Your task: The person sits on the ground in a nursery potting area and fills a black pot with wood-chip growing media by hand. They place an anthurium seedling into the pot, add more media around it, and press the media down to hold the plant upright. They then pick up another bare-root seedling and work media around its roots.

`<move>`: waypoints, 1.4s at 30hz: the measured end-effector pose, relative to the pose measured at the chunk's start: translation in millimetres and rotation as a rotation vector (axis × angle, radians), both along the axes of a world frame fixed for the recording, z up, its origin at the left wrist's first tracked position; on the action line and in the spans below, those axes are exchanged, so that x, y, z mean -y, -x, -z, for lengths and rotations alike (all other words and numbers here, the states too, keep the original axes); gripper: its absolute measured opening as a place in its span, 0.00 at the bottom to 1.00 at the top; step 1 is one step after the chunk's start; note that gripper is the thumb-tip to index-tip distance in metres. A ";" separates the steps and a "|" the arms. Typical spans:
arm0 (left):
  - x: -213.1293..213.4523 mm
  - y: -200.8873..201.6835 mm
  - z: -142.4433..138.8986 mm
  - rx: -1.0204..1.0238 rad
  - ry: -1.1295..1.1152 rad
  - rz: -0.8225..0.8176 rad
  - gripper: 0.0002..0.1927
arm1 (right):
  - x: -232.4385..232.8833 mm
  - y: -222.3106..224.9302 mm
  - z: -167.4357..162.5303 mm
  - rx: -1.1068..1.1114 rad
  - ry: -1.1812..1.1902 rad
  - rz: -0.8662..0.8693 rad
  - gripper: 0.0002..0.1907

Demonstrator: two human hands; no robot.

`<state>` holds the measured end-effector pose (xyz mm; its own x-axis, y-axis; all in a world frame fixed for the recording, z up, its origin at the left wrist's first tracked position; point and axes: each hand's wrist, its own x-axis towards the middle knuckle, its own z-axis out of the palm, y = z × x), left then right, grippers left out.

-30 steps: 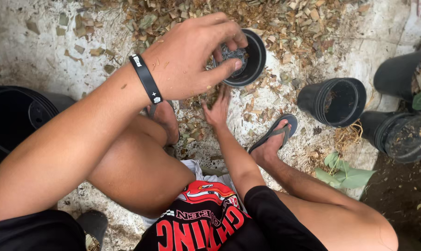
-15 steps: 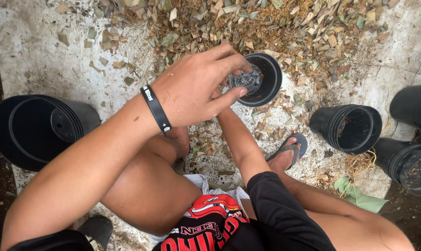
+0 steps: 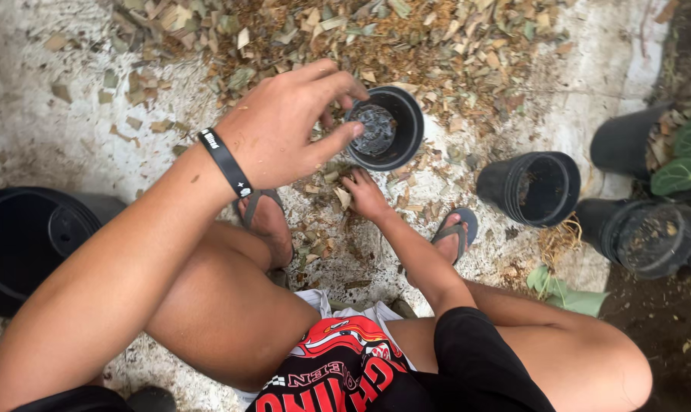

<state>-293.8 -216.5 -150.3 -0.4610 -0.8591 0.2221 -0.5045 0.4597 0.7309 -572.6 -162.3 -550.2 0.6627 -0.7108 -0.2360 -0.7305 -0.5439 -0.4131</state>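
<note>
Left hand: the left hand [image 3: 284, 133] hangs over the small round black plastic pot [image 3: 384, 127], fingertips [image 3: 344, 91] bunched downward at the near-left rim, thumb against the pot's edge; whether they pinch any material I cannot tell.
Right hand: the right hand [image 3: 364, 194] rests low on the ground just near the pot, fingers loosely spread and touching the loose litter of dry brown leaf chips [image 3: 437, 46]; nothing is visibly held.
Pot: upright on the pale concrete floor [image 3: 48, 145], centre of the scene, at the near edge of the leaf pile, with dark grey matter in its bottom.
Step in hand: it looks like filling the pot by hand, the left hand at the dropping point.
Next move: probably calls for gathering more litter while keeping the light pot from tipping.
Around: empty black pots [image 3: 532, 187] to the right, a large black tub [image 3: 25, 244] at left.
</note>
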 end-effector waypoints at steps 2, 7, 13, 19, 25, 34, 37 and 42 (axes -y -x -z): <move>1.0 3.4 -1.5 -0.004 -0.001 0.010 0.14 | -5.5 17.5 -12.6 0.122 0.003 0.056 0.38; 10.1 14.0 -0.8 0.021 -0.007 0.020 0.14 | -1.5 25.0 -56.3 0.434 0.071 0.007 0.33; 21.1 25.3 1.3 0.063 0.021 0.021 0.15 | 45.6 9.4 -95.5 0.717 0.032 0.486 0.22; 27.5 41.6 -3.6 0.107 -0.003 0.023 0.15 | 106.0 19.1 -147.0 0.364 -0.105 0.548 0.46; 27.0 46.5 -10.3 0.082 -0.143 0.043 0.16 | 111.9 56.0 -155.0 0.372 -0.182 0.490 0.46; 37.6 37.8 -9.3 0.200 -0.224 0.015 0.20 | 202.6 192.9 -25.2 0.700 0.093 1.063 0.20; 47.6 37.7 -1.3 0.314 -0.404 -0.038 0.23 | 244.6 236.9 -2.1 0.334 0.178 1.192 0.37; 62.5 36.3 12.2 0.244 -0.435 0.009 0.24 | 299.2 251.3 -9.9 -0.081 0.041 1.043 0.50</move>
